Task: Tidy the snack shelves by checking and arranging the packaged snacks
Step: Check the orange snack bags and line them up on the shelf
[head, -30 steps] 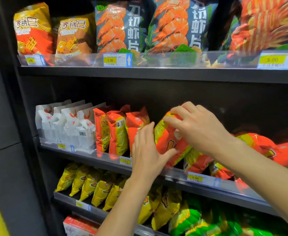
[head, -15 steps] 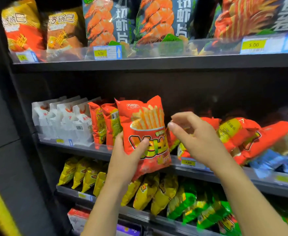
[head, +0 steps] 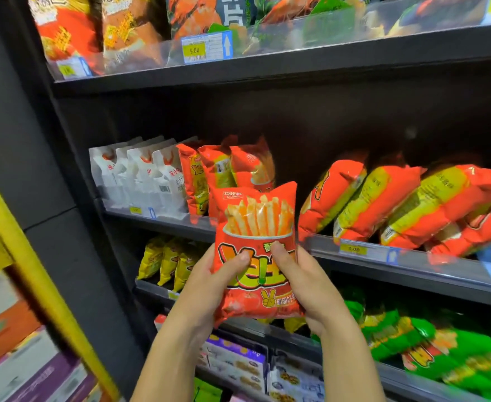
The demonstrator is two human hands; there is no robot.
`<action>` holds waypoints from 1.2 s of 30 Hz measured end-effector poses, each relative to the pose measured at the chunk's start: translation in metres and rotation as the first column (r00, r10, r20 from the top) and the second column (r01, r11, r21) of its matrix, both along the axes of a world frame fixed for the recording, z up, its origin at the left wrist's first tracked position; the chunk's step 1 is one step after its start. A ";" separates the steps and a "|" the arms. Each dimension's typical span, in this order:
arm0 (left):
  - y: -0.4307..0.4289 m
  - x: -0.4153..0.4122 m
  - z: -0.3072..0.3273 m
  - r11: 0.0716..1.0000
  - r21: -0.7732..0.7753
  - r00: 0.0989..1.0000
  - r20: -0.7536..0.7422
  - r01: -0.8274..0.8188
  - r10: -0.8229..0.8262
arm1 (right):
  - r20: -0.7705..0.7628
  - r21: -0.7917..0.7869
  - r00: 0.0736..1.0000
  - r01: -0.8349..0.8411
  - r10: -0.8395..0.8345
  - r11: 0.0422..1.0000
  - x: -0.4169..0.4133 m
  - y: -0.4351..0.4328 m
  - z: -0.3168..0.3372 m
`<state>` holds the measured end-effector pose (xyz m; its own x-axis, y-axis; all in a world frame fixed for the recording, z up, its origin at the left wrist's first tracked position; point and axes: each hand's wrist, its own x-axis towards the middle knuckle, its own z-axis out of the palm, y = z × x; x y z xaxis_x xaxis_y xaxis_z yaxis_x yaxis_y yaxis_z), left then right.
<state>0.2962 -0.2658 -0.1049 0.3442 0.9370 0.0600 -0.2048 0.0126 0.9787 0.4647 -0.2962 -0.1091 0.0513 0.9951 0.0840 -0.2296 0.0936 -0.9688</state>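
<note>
Bright overhead light glares off the clear shelf guard (head: 282, 39) up top; below it the recess is dark. Edges smear and bend, especially the yellow post (head: 35, 271).

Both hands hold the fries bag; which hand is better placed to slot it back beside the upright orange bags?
Left, probably. The left hand grips the fries bag on the side nearer the upright orange bags, with the gap just above. The right hand sits toward the leaning bags, better suited to steadying those.

Dark shelving unit (head: 296, 74); yellow post (head: 35, 271) left, edges blurred.
</note>
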 end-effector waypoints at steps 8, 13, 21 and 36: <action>-0.005 -0.007 -0.018 0.999 -0.039 0.996 -0.077 0.036 -0.039 | 0.037 -0.021 0.996 0.078 -0.077 0.997 -0.005 -0.007 -0.023; 0.000 0.003 0.001 0.995 -0.103 1.000 -0.015 0.003 -0.004 | -0.113 -0.107 0.987 0.103 -0.115 0.989 0.003 -0.009 -0.029; -0.011 -0.014 0.012 0.978 -0.201 0.987 0.161 0.055 -0.023 | -0.334 -0.208 0.932 0.074 -0.142 0.975 0.009 -0.018 -0.038; -0.034 -0.011 0.011 0.987 -0.159 0.998 -0.065 -0.031 0.021 | -0.029 -0.106 0.998 -0.053 0.050 0.993 -0.007 -0.033 -0.015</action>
